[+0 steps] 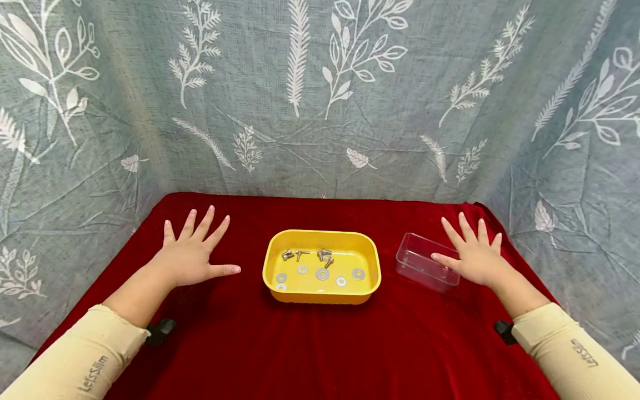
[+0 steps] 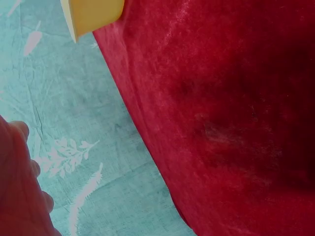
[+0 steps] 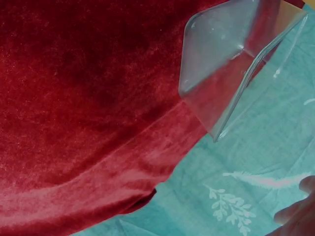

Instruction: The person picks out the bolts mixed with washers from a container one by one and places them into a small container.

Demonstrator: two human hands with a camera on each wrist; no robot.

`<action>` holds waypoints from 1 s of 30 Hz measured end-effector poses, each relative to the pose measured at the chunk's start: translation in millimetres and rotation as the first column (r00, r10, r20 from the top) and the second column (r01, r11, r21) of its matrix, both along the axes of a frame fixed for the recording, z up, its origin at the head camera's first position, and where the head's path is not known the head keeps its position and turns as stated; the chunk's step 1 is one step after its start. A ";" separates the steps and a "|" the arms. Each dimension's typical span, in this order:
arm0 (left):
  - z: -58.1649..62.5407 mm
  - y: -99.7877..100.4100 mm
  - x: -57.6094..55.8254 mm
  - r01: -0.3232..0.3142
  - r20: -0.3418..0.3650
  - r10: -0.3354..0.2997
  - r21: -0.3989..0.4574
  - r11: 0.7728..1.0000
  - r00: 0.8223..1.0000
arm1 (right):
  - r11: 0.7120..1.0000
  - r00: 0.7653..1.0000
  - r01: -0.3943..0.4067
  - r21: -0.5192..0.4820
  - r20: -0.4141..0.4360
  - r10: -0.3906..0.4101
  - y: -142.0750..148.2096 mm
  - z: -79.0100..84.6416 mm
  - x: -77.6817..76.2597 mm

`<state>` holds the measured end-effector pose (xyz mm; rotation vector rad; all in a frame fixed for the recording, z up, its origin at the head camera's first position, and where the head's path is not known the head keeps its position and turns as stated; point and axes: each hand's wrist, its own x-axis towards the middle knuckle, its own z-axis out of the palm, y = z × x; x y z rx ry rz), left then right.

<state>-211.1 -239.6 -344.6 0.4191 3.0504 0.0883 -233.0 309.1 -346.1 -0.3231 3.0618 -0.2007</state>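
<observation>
My left hand is spread with straight fingers to the left of a yellow tray, holding nothing. Inside the tray several small metal screws lie toward the back, and several flat washers lie nearer the front. On the right, my right hand is also spread, its thumb overlapping the view of a clear plastic box; nothing is gripped. The right wrist view shows that box apart from the fingers. Part of the yellow tray appears at the top of the left wrist view.
A red velvet cloth covers the table. Behind and at both sides hangs a grey-green curtain with white leaf patterns. Cream sleeves cover the forearms, and a dark strap piece shows by the left wrist.
</observation>
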 end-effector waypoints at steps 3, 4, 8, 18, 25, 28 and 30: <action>-0.5 1.7 -0.2 0.004 0.004 -0.004 -0.007 1.000 1.000 | 1.000 1.000 0.005 -0.002 -0.002 -0.005 0.2 0.5 0.5; -0.5 2.1 -0.1 0.003 0.006 -0.003 -0.008 1.000 1.000 | 1.000 1.000 0.006 -0.002 -0.003 -0.006 0.1 0.6 0.7; -0.3 3.3 0.2 0.002 0.002 -0.002 -0.008 1.000 1.000 | 1.000 1.000 0.006 -0.004 -0.010 -0.006 0.7 0.1 -0.3; 2.8 7.7 -1.6 0.006 0.002 -0.006 0.001 1.000 1.000 | 1.000 1.000 0.003 -0.001 -0.010 -0.003 0.7 0.2 -2.1; 1.6 10.8 -1.6 0.018 -0.010 -0.018 0.005 1.000 1.000 | 1.000 1.000 0.004 -0.004 -0.020 -0.004 -0.1 -0.3 -1.1; 1.0 12.0 -2.1 0.018 -0.006 -0.018 0.002 1.000 1.000 | 1.000 1.000 0.004 -0.006 -0.025 -0.005 0.1 -1.2 -1.6; 0.9 13.1 -2.5 0.019 -0.007 -0.019 0.003 1.000 1.000 | 1.000 1.000 0.005 -0.006 -0.024 -0.005 0.0 -1.2 -1.9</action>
